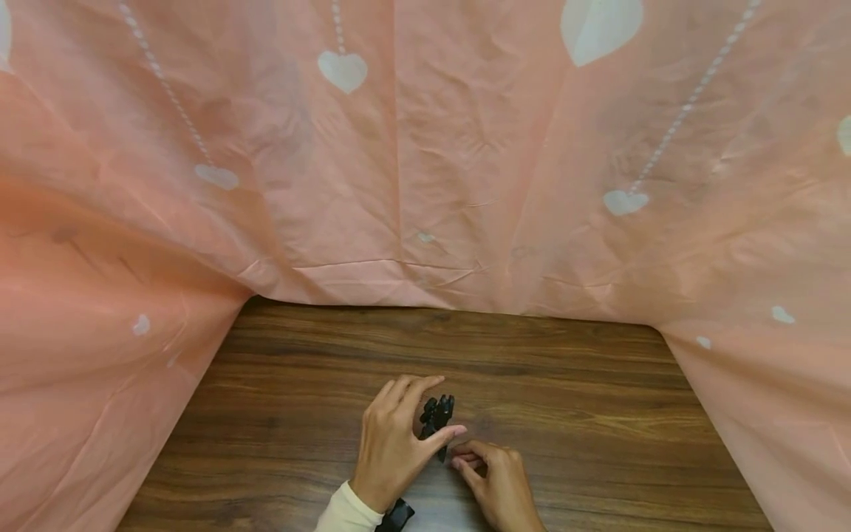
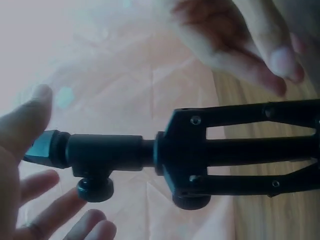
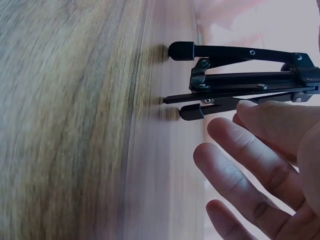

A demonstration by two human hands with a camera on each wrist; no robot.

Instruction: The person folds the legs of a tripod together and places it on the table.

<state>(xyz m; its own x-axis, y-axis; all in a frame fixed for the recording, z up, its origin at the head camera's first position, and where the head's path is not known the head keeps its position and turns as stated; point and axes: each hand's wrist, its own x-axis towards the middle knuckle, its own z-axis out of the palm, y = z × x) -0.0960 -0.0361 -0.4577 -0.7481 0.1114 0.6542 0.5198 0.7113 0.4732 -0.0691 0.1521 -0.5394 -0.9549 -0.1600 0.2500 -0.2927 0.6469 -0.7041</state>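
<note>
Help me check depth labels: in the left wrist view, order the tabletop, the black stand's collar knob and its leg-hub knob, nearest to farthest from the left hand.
1. Collar knob: right beside the left hand, picture's left.
2. Leg-hub knob: farther along the black stand, lower middle.
3. Tabletop: beyond, at the right.

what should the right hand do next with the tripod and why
Probably ease one leg of the tripod outward: its legs sit close around the post, a seemingly narrow stance, and the right hand is beside them.
</note>
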